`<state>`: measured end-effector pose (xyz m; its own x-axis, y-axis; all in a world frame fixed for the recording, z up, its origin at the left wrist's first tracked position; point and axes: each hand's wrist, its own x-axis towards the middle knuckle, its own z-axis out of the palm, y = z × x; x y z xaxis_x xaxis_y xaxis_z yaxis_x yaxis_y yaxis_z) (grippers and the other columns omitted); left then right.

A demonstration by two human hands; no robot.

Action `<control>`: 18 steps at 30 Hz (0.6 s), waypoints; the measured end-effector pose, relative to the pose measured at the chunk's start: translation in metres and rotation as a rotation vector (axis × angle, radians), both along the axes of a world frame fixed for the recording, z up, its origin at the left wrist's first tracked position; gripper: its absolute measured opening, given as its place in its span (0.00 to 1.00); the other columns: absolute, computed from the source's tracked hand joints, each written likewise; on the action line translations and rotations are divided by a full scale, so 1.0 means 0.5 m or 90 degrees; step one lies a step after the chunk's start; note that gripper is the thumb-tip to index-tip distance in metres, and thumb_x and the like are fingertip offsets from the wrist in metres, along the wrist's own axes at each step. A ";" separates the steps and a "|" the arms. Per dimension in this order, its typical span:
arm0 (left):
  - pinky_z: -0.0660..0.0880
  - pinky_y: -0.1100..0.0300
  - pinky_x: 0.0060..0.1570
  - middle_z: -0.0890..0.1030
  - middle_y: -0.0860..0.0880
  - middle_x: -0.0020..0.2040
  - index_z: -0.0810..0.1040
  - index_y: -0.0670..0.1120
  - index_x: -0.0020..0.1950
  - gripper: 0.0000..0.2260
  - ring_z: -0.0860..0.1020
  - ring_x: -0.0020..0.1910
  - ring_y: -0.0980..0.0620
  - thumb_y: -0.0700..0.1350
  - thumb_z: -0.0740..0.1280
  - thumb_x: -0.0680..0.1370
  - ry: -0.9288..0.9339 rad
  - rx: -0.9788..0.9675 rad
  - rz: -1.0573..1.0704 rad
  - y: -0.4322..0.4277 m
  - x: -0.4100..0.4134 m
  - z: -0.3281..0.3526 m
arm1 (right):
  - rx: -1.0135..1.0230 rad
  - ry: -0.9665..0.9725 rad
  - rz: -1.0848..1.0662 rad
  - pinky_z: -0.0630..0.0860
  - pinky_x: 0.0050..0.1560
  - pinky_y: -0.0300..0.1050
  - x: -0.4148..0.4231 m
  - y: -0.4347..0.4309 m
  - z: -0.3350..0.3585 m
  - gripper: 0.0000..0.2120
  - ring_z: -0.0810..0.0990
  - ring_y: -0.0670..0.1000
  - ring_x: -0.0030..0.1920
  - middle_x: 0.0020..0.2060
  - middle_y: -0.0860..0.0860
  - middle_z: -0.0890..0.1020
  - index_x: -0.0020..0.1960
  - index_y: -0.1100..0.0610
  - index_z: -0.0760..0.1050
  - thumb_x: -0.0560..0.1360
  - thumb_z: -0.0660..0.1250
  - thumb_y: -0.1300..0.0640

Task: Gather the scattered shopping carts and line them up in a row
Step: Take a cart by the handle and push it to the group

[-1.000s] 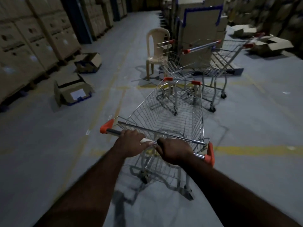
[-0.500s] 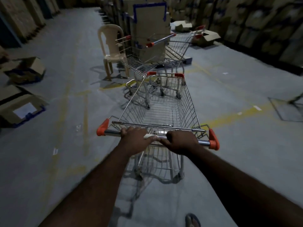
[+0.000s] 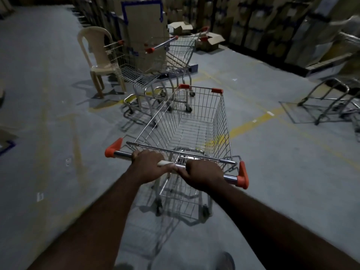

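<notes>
The left hand [image 3: 149, 165] and the right hand [image 3: 203, 172] sit side by side on the handle bar [image 3: 124, 154] of a wire shopping cart [image 3: 196, 121]. The fingers of both are curled over the chrome tube and clamped on it, with the thumbs nearly meeting. Between them a white strip [image 3: 165, 163] shows on the bar, perhaps a label, but it is too blurred to read. Orange caps close the bar's two ends, and orange guards mark the far corners of the basket.

The cart stands upright on its wheels directly in front of the person. Its nose points toward two more carts [image 3: 153, 61] just ahead, which stand close together. A beige plastic chair [image 3: 97, 61] stands just left of those, and a tall carton [image 3: 144, 22] edged with blue tape rises behind them. Well apart to the right, another cart [image 3: 327, 102] lies tipped on its side.

The floor [image 3: 48, 94] is grey concrete crossed by worn yellow lines [image 3: 255, 120]. Open cardboard boxes [image 3: 209, 40] lie beyond the carts, and stacks of cartons [image 3: 272, 30] line the right side of the dim warehouse. A shoe [image 3: 224, 259] shows at the bottom edge.
</notes>
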<state>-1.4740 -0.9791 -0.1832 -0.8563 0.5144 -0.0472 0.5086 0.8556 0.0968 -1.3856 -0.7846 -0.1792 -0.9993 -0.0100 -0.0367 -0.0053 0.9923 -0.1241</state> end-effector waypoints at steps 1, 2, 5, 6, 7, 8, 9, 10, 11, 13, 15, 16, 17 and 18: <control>0.62 0.46 0.57 0.75 0.56 0.42 0.74 0.55 0.40 0.33 0.76 0.54 0.48 0.80 0.44 0.67 0.002 0.004 -0.010 0.003 0.000 -0.003 | -0.002 0.008 -0.010 0.72 0.39 0.48 0.007 0.002 -0.001 0.36 0.81 0.57 0.42 0.38 0.50 0.81 0.43 0.51 0.74 0.74 0.41 0.23; 0.61 0.46 0.57 0.76 0.56 0.42 0.75 0.55 0.41 0.34 0.76 0.53 0.48 0.80 0.44 0.67 0.006 0.008 -0.019 0.008 -0.001 -0.005 | -0.003 0.014 -0.019 0.72 0.39 0.48 0.013 0.004 -0.002 0.37 0.82 0.57 0.42 0.38 0.50 0.81 0.44 0.51 0.75 0.74 0.41 0.23; 0.61 0.47 0.56 0.79 0.55 0.43 0.78 0.53 0.42 0.40 0.76 0.52 0.49 0.82 0.41 0.65 0.010 0.022 -0.055 0.028 -0.004 -0.001 | -0.002 0.006 -0.048 0.76 0.41 0.50 0.029 0.015 -0.001 0.37 0.82 0.56 0.41 0.35 0.48 0.78 0.42 0.51 0.74 0.74 0.40 0.23; 0.61 0.47 0.56 0.79 0.55 0.43 0.78 0.53 0.42 0.42 0.77 0.51 0.49 0.83 0.39 0.63 0.007 0.028 -0.069 0.039 -0.005 0.001 | -0.002 0.002 -0.060 0.76 0.41 0.50 0.034 0.020 0.001 0.37 0.81 0.56 0.41 0.34 0.48 0.76 0.42 0.51 0.73 0.74 0.40 0.23; 0.61 0.47 0.56 0.80 0.55 0.43 0.79 0.53 0.42 0.43 0.76 0.52 0.49 0.83 0.39 0.63 0.004 0.035 -0.081 0.049 -0.005 0.001 | 0.000 0.000 -0.072 0.75 0.41 0.50 0.040 0.026 0.002 0.36 0.81 0.56 0.42 0.34 0.47 0.75 0.42 0.51 0.72 0.74 0.40 0.23; 0.61 0.47 0.57 0.80 0.55 0.44 0.79 0.52 0.43 0.42 0.76 0.52 0.49 0.83 0.40 0.63 0.001 0.039 -0.089 0.061 -0.005 0.001 | 0.002 0.001 -0.084 0.75 0.41 0.49 0.046 0.033 0.003 0.35 0.81 0.56 0.42 0.34 0.47 0.75 0.41 0.51 0.72 0.74 0.40 0.23; 0.61 0.46 0.57 0.80 0.55 0.45 0.79 0.52 0.43 0.41 0.76 0.53 0.48 0.82 0.41 0.64 -0.004 0.042 -0.095 0.073 -0.004 -0.001 | 0.007 0.006 -0.096 0.74 0.40 0.49 0.053 0.041 0.002 0.35 0.81 0.57 0.42 0.34 0.47 0.74 0.41 0.51 0.72 0.74 0.40 0.23; 0.60 0.46 0.58 0.80 0.55 0.46 0.79 0.53 0.43 0.39 0.75 0.54 0.48 0.81 0.42 0.65 -0.007 0.044 -0.102 0.087 -0.001 -0.004 | 0.013 0.014 -0.108 0.74 0.40 0.49 0.061 0.051 0.002 0.35 0.82 0.57 0.42 0.33 0.47 0.74 0.40 0.51 0.71 0.74 0.41 0.23; 0.60 0.46 0.58 0.80 0.55 0.46 0.79 0.53 0.43 0.38 0.75 0.54 0.47 0.80 0.43 0.66 -0.007 0.047 -0.112 0.102 0.000 -0.007 | 0.023 0.020 -0.121 0.74 0.40 0.49 0.069 0.061 0.002 0.35 0.82 0.57 0.41 0.32 0.47 0.73 0.39 0.51 0.70 0.74 0.41 0.23; 0.60 0.47 0.57 0.78 0.55 0.45 0.77 0.54 0.42 0.34 0.75 0.55 0.47 0.79 0.46 0.69 -0.007 0.041 -0.142 0.136 0.005 -0.011 | 0.037 0.024 -0.151 0.76 0.41 0.49 0.089 0.085 0.002 0.34 0.82 0.56 0.40 0.30 0.46 0.72 0.38 0.51 0.69 0.75 0.41 0.23; 0.59 0.47 0.56 0.77 0.54 0.45 0.76 0.54 0.42 0.30 0.75 0.56 0.46 0.77 0.50 0.73 -0.012 0.038 -0.173 0.173 0.013 -0.011 | 0.039 0.020 -0.176 0.78 0.43 0.49 0.109 0.110 0.004 0.32 0.82 0.56 0.40 0.30 0.46 0.72 0.38 0.50 0.68 0.76 0.42 0.24; 0.59 0.47 0.57 0.77 0.54 0.46 0.75 0.54 0.43 0.28 0.74 0.57 0.46 0.75 0.52 0.74 -0.015 0.041 -0.188 0.192 0.017 -0.009 | 0.040 0.021 -0.187 0.78 0.43 0.49 0.118 0.122 0.006 0.31 0.82 0.56 0.41 0.31 0.46 0.73 0.39 0.50 0.68 0.76 0.43 0.25; 0.59 0.47 0.58 0.78 0.53 0.47 0.75 0.54 0.44 0.26 0.74 0.58 0.45 0.74 0.53 0.75 -0.019 0.044 -0.203 0.209 0.021 -0.009 | 0.042 0.022 -0.200 0.77 0.43 0.49 0.128 0.135 0.006 0.30 0.82 0.56 0.42 0.33 0.47 0.74 0.40 0.50 0.68 0.77 0.44 0.26; 0.59 0.47 0.59 0.79 0.52 0.50 0.76 0.54 0.46 0.26 0.74 0.59 0.45 0.74 0.53 0.75 -0.024 0.044 -0.217 0.227 0.025 -0.006 | 0.046 0.024 -0.213 0.76 0.42 0.48 0.137 0.147 0.006 0.30 0.82 0.57 0.42 0.34 0.48 0.77 0.40 0.50 0.68 0.77 0.44 0.26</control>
